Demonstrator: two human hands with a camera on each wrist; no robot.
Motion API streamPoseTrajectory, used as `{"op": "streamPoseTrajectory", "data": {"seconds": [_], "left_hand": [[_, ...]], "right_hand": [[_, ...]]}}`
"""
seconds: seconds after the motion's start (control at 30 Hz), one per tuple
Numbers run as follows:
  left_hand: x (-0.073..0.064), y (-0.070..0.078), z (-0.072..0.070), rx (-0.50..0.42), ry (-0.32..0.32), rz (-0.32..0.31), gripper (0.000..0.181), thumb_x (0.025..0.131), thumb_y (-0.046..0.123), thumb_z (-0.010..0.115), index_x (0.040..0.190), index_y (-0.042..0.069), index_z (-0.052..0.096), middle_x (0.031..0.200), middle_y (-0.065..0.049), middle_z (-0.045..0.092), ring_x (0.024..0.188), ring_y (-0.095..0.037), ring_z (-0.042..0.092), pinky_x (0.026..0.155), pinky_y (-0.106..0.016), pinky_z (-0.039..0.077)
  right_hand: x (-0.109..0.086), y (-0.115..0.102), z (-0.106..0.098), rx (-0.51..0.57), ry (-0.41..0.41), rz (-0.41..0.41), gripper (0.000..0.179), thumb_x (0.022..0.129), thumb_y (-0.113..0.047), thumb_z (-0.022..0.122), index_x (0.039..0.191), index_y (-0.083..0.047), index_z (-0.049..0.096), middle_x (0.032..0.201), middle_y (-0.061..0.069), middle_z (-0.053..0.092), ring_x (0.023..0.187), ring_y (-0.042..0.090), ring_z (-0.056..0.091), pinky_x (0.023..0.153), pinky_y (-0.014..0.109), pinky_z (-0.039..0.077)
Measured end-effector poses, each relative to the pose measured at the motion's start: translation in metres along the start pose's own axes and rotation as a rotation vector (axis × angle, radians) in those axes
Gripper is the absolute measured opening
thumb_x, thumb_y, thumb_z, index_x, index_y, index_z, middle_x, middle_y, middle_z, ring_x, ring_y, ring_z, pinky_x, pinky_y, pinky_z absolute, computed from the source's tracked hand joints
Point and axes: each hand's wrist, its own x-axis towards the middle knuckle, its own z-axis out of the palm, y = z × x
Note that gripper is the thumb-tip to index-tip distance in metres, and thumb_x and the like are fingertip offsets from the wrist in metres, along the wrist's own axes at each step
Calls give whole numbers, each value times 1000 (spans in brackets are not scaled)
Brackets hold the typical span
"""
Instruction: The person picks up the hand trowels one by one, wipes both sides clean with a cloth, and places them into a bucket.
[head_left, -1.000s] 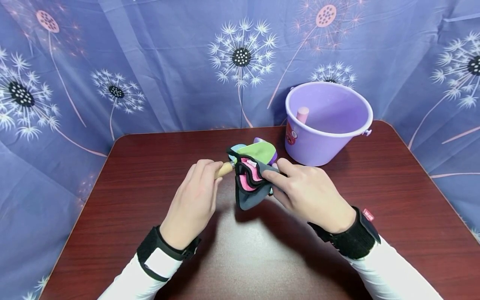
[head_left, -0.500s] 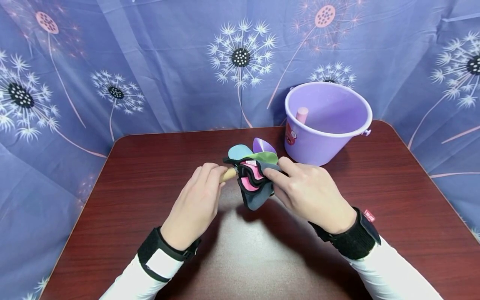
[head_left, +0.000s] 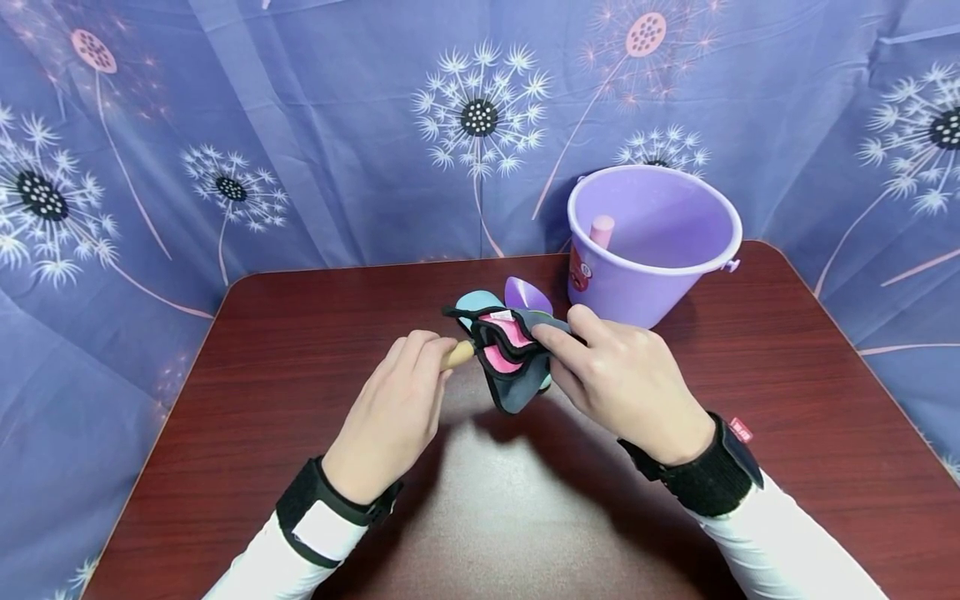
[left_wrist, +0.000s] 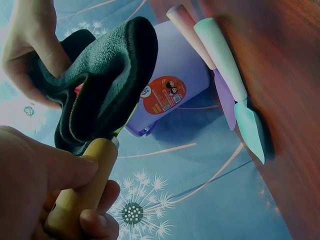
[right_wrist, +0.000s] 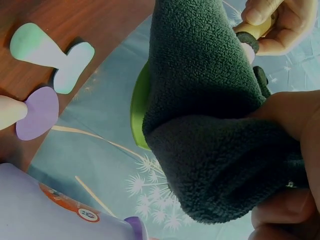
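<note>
My left hand (head_left: pixel 386 412) grips the wooden handle of a small garden trowel (left_wrist: pixel 92 182). Its green blade (right_wrist: pixel 140 110) peeks out from behind a dark grey fleecy cloth (head_left: pixel 517 387) with black edging and pink patches. Thumb and fingers of my right hand (head_left: pixel 630 383) pinch this folded cloth around the blade, most of which is hidden. Both hands are above the middle of the table. Behind the cloth lie a teal-bladed trowel (left_wrist: pixel 250 130) and a purple-bladed trowel (left_wrist: pixel 225 100), side by side on the tabletop.
A purple bucket (head_left: pixel 622 296) stands at the table's back right, with a pink handle end (head_left: pixel 602 231) showing inside its rim. The dark red wooden table (head_left: pixel 315 317) meets a blue dandelion-print curtain (head_left: pixel 337 125) at the back.
The green blade, visible beyond the cloth earlier, has turned edge-on and dropped almost out of the head view. The cloth has shifted slightly right, and the left hand moved slightly right with the handle.
</note>
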Motion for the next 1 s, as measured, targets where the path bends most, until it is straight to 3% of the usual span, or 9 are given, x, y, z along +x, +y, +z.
{"op": "streamPoseTrajectory", "data": {"seconds": [0.6,1.0], "left_hand": [[1,-2,-3,2,19,-29,27,93,1,63,119,-2,57,109,-9,55,93,-24,52,79,-32,47],[3,-14,-17,-47,81,-77,26,94,1,61,120,-2,57,109,-10,56,91,-22,52,81,-34,46]], "right_hand": [[2,3,-3,-27,44,15,29,92,-15,49,113,-10,70,77,4,42,46,15,34,39,35,36],[-5,24,-6,-105,65,134,32,92,-17,51,116,-12,72,76,4,42,46,17,35,37,38,32]]}}
